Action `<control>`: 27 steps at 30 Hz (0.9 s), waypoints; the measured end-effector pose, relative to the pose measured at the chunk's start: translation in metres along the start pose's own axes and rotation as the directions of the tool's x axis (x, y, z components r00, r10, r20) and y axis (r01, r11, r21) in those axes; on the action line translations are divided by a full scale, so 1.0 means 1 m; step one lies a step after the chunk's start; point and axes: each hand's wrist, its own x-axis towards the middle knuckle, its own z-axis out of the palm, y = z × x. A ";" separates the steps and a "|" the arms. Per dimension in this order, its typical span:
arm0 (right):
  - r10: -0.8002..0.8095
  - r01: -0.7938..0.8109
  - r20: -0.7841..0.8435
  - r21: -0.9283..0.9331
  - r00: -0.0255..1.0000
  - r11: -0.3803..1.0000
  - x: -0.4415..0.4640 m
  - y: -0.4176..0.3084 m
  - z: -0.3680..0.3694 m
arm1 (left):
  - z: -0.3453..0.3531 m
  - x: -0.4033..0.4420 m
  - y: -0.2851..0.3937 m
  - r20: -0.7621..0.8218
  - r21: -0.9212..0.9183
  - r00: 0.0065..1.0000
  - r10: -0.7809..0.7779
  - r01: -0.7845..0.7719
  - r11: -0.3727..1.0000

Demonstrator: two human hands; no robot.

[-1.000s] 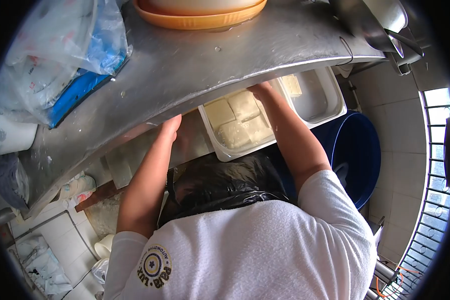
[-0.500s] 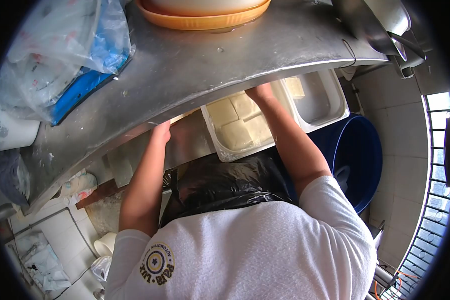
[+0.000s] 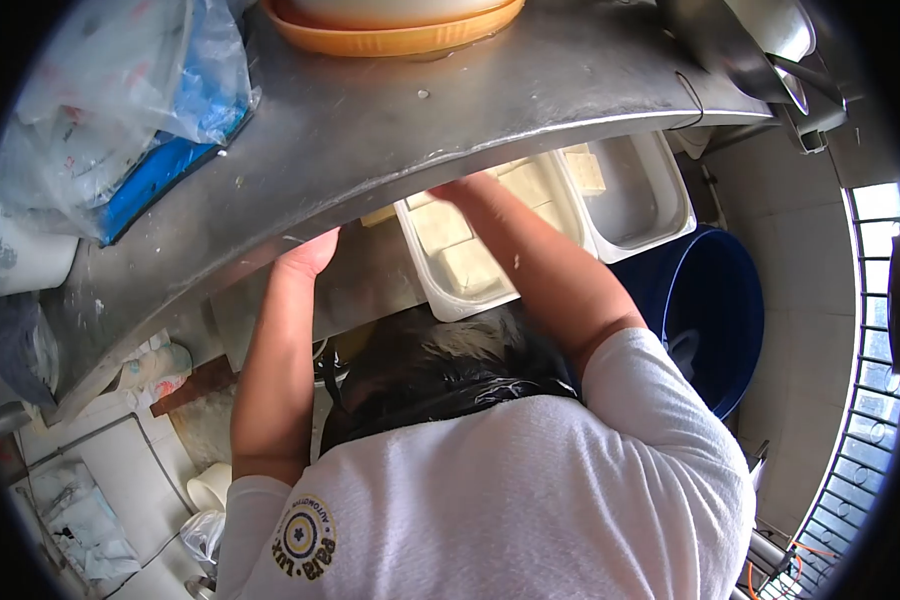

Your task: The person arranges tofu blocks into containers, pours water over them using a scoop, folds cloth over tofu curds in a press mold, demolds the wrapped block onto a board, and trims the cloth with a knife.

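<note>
Countertop overhanging hands, barrel near 2 tubs

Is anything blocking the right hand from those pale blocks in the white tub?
Nothing visible stands between the right hand and the pale blocks; the white tub is open on top. The metal counter hides part of the tub and hand, so contact is unclear.

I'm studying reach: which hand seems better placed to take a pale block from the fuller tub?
Probably the right hand: it reaches across the fuller tub, near the pale blocks. The left hand is off to the tub's left. The counter edge hides part of both hands.
</note>
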 end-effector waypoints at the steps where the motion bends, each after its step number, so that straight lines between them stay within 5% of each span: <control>1: -0.046 0.043 -0.032 -0.086 0.998 0.995 0.014 -0.001 -0.017 | -0.013 -0.005 0.000 -0.008 -0.001 1.000 0.004 -0.004 1.000; 3: -0.135 0.111 -0.044 -0.354 0.990 0.929 0.043 0.000 -0.049 | -0.039 -0.025 -0.003 -0.145 0.389 0.989 -0.015 0.071 0.918; 7: -0.154 0.139 0.044 -0.710 0.987 0.691 0.071 0.013 -0.084 | -0.011 -0.072 0.010 -0.339 0.554 0.929 -0.151 0.327 0.766; 12: -0.123 0.184 0.140 -0.825 0.983 0.534 0.074 0.029 -0.088 | -0.039 -0.116 0.000 -0.377 0.590 0.899 -0.221 0.417 0.691; 16: -0.146 0.258 0.214 -0.837 0.966 0.482 0.070 0.026 -0.083 | -0.099 -0.150 -0.018 -0.313 0.799 0.940 -0.134 0.337 0.499; 18: -0.215 0.336 0.264 -0.814 0.940 0.473 0.061 0.018 -0.078 | -0.104 -0.166 -0.020 -0.269 0.943 0.962 -0.057 0.275 0.186; 20: -0.345 0.409 0.271 -0.801 0.899 0.436 0.035 0.002 -0.072 | -0.110 -0.169 -0.018 -0.238 0.946 0.969 -0.065 0.246 0.213; 21: -0.389 0.376 0.218 -0.839 0.895 0.393 0.011 -0.006 -0.070 | -0.113 -0.171 -0.017 -0.211 0.946 0.975 -0.069 0.221 0.237; 23: -0.381 0.067 -0.040 -0.963 0.924 0.262 -0.043 -0.012 -0.077 | -0.112 -0.169 -0.015 -0.188 0.952 0.979 -0.076 0.201 0.230; 25: -0.309 -0.132 -0.217 -0.953 0.926 0.273 -0.087 -0.005 -0.089 | -0.104 -0.159 -0.010 -0.158 0.959 0.984 -0.084 0.173 0.223; 26: -0.244 -0.245 -0.282 -0.955 0.928 0.170 -0.103 0.007 -0.097 | -0.095 -0.151 -0.006 -0.191 0.928 0.959 -0.211 0.246 0.279; 27: -0.149 -0.255 -0.296 -0.935 0.943 0.245 -0.122 0.014 -0.097 | -0.087 -0.143 -0.006 -0.210 0.891 0.919 -0.335 0.321 0.322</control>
